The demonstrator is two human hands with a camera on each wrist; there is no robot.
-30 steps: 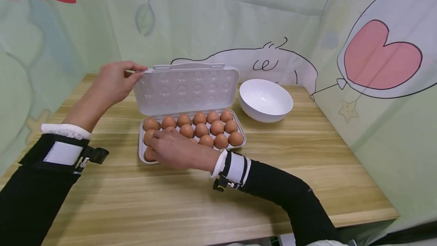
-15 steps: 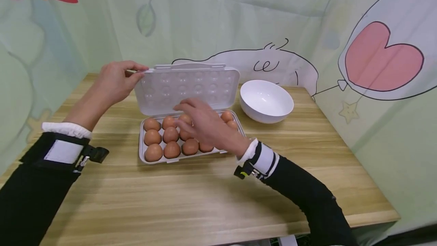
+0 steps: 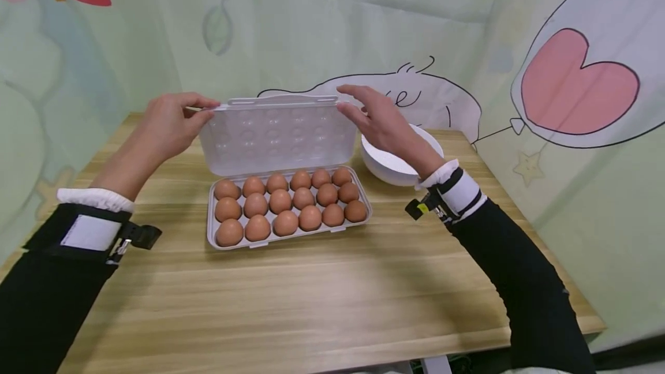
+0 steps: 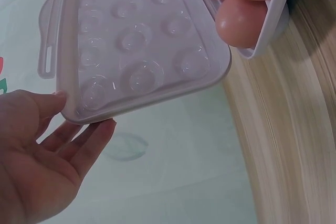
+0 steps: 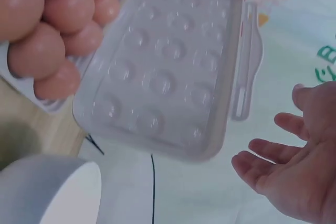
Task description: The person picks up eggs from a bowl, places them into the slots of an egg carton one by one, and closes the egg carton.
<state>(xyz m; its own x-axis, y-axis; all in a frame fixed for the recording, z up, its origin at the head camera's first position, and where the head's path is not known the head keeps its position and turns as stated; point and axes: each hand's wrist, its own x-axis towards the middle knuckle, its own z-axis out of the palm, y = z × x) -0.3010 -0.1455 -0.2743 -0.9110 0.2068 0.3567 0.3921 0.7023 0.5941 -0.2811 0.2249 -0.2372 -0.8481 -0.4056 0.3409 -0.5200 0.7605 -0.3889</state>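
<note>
A plastic egg carton (image 3: pixel 212 229) stands on the table, its rows filled with brown eggs (image 3: pixel 280 200). Its translucent lid (image 3: pixel 283 137) is raised upright at the back, dimpled on the inside. My left hand (image 3: pixel 174 123) pinches the lid's upper left corner; in the left wrist view the thumb lies on the inner rim and the fingers behind it. My right hand (image 3: pixel 381 120) hovers by the lid's upper right corner with fingers spread. The right wrist view shows a gap between this hand (image 5: pixel 299 156) and the lid (image 5: pixel 163 77), and nothing in the hand.
A white bowl (image 3: pixel 384 167) stands right of the carton, partly hidden behind my right hand and wrist. The wooden table (image 3: pixel 312 305) meets a printed cloth backdrop (image 3: pixel 291 27) at the back and sides.
My right hand has left the eggs at the carton's left front and moved up and right to the lid's right corner. The left hand stays on the lid's left corner.
</note>
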